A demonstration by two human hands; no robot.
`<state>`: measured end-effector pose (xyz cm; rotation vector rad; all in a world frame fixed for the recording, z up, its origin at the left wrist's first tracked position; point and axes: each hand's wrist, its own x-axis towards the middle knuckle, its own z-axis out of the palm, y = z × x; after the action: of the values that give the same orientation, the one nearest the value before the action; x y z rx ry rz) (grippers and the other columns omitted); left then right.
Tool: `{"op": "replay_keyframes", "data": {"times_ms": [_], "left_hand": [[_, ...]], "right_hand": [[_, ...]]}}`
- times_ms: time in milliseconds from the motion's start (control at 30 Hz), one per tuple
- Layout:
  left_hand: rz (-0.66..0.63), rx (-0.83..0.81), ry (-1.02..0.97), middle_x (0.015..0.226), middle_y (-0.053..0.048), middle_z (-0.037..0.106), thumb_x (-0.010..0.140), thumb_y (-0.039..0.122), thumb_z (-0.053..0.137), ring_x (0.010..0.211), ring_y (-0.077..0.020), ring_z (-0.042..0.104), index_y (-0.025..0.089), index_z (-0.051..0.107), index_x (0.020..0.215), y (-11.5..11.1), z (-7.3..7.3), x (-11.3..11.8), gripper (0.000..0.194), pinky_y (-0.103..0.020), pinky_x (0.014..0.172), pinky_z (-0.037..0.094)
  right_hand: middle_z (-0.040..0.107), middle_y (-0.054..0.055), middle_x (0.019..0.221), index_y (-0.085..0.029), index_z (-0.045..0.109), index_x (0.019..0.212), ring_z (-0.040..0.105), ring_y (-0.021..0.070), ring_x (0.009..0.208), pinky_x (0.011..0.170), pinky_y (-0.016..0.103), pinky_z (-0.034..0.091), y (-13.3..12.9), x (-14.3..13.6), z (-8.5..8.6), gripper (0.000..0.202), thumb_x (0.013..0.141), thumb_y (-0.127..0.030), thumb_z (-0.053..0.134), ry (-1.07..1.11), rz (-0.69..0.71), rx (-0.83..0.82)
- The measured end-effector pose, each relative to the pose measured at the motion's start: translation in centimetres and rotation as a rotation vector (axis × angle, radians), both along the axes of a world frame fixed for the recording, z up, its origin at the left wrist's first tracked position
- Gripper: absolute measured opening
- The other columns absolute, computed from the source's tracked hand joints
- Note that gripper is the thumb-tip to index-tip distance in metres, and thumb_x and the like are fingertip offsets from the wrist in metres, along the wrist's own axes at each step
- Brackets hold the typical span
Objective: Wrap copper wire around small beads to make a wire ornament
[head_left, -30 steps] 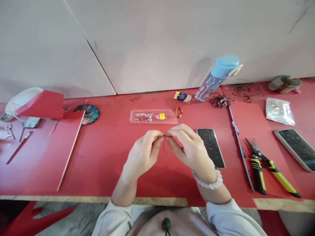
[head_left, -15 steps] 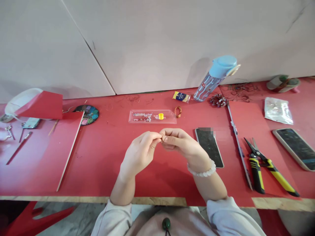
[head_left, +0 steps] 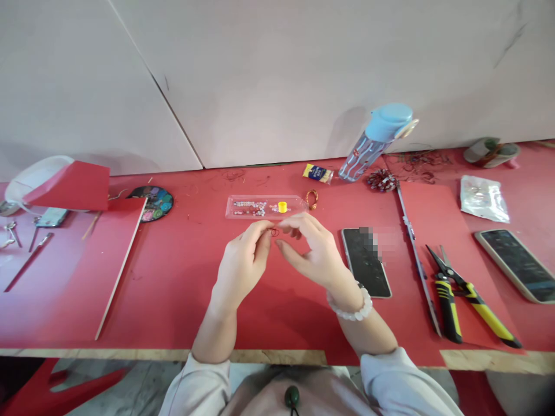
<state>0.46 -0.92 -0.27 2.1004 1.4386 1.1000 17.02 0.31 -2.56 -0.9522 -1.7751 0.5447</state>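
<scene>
Between the thumb and forefinger of my left hand (head_left: 243, 260) a small loop of thin red cord (head_left: 274, 232) is pinched. My right hand (head_left: 313, 247) is beside it with thumb and fingers apart; its fingertips hover near the loop, and I see nothing held in them. A white bead bracelet (head_left: 353, 312) circles my right wrist. Just beyond the hands lies a clear plastic tray (head_left: 229, 209) with rows of small pale and dark beads (head_left: 249, 207) and a yellow cap-like piece (head_left: 282, 207). A braided red-and-gold ring (head_left: 311, 199) touches or nearly touches its right end.
To the right are a phone (head_left: 366, 263), yellow-black pliers-like shears (head_left: 459, 289), another phone (head_left: 515, 263) and a silvery packet (head_left: 484, 198). A blue-lidded bottle (head_left: 375, 141) leans near the wall beside a small yellow-blue packet (head_left: 318, 173). A red board (head_left: 108, 254) lies left.
My right thumb and fingers have spread apart from the pinch against my left fingertips. The red cord loop now shows at my left fingertips. The view has shifted slightly.
</scene>
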Motion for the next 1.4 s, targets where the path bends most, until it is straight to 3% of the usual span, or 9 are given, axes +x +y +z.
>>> {"op": "replay_keyframes", "data": {"times_ms": [200, 400, 633, 767, 933, 1233, 1400], "left_hand": [[-0.022, 0.035, 0.013, 0.08, 0.0, 0.077, 0.098, 0.016, 0.052, 0.068, -0.0128, 0.075, 0.02, 0.066, 0.102, -0.2, -0.3, 0.2, 0.014, -0.018, 0.063, 0.055], [-0.028, 0.131, 0.089, 0.078, 0.002, 0.077, 0.094, 0.01, 0.051, 0.066, -0.0108, 0.075, 0.021, 0.065, 0.096, -0.3, -0.6, 0.5, 0.017, -0.016, 0.062, 0.054], [0.079, 0.292, -0.019, 0.074, 0.004, 0.077, 0.095, 0.016, 0.062, 0.057, -0.0076, 0.072, 0.021, 0.067, 0.097, -0.5, -0.5, 1.1, 0.007, -0.013, 0.057, 0.055], [0.09, 0.383, -0.055, 0.078, 0.003, 0.078, 0.096, 0.017, 0.063, 0.062, -0.007, 0.074, 0.02, 0.066, 0.1, -0.6, -0.6, 1.3, 0.006, -0.011, 0.058, 0.055], [0.125, 0.473, 0.072, 0.08, 0.0, 0.077, 0.102, 0.022, 0.056, 0.068, -0.0108, 0.075, 0.019, 0.063, 0.102, -0.6, -1.1, 1.3, 0.008, -0.016, 0.066, 0.057], [0.152, 0.499, 0.02, 0.08, 0.0, 0.077, 0.106, 0.026, 0.051, 0.064, -0.0092, 0.075, 0.018, 0.062, 0.105, -1.1, -1.5, 1.8, 0.013, -0.015, 0.058, 0.054], [0.119, 0.502, -0.043, 0.08, 0.0, 0.077, 0.105, 0.026, 0.051, 0.064, -0.0097, 0.076, 0.018, 0.061, 0.109, -1.0, -1.9, 1.9, 0.013, -0.015, 0.059, 0.056]], "right_hand": [[0.072, 0.003, 0.084, -0.023, 0.064, 0.095, 0.065, 0.0178, 0.075, 0.067, 0.032, 0.057, -0.4, -0.1, 0.6, 0.01, 0.093, -0.013, 0.062, -0.055, -0.076, 0.211], [0.071, 0.004, 0.081, -0.022, 0.063, 0.097, 0.064, 0.0182, 0.071, 0.064, 0.033, 0.057, -0.8, -0.2, 0.8, 0.01, 0.093, -0.013, 0.063, -0.058, -0.097, 0.234], [0.074, 0.007, 0.084, -0.021, 0.06, 0.093, 0.066, 0.0183, 0.073, 0.066, 0.034, 0.058, -1.3, -0.2, 1.5, 0.016, 0.089, -0.005, 0.063, 0.013, -0.077, 0.323], [0.076, 0.01, 0.089, -0.02, 0.06, 0.095, 0.07, 0.0188, 0.075, 0.065, 0.033, 0.059, -1.7, -0.3, 1.7, 0.022, 0.087, 0.0, 0.063, 0.027, -0.085, 0.404], [0.077, 0.009, 0.088, -0.021, 0.062, 0.099, 0.071, 0.0198, 0.075, 0.064, 0.034, 0.061, -2.1, -0.5, 1.6, 0.025, 0.086, 0.0, 0.062, 0.069, -0.121, 0.434], [0.08, 0.012, 0.089, -0.018, 0.064, 0.1, 0.074, 0.0198, 0.074, 0.062, 0.032, 0.063, -2.7, -1.5, 1.2, 0.023, 0.086, 0.001, 0.063, 0.094, -0.177, 0.446], [0.082, 0.013, 0.089, -0.017, 0.063, 0.098, 0.074, 0.0183, 0.066, 0.058, 0.03, 0.06, -2.9, -1.3, 1.2, 0.019, 0.088, 0.0, 0.064, -0.024, -0.208, 0.487]]}}
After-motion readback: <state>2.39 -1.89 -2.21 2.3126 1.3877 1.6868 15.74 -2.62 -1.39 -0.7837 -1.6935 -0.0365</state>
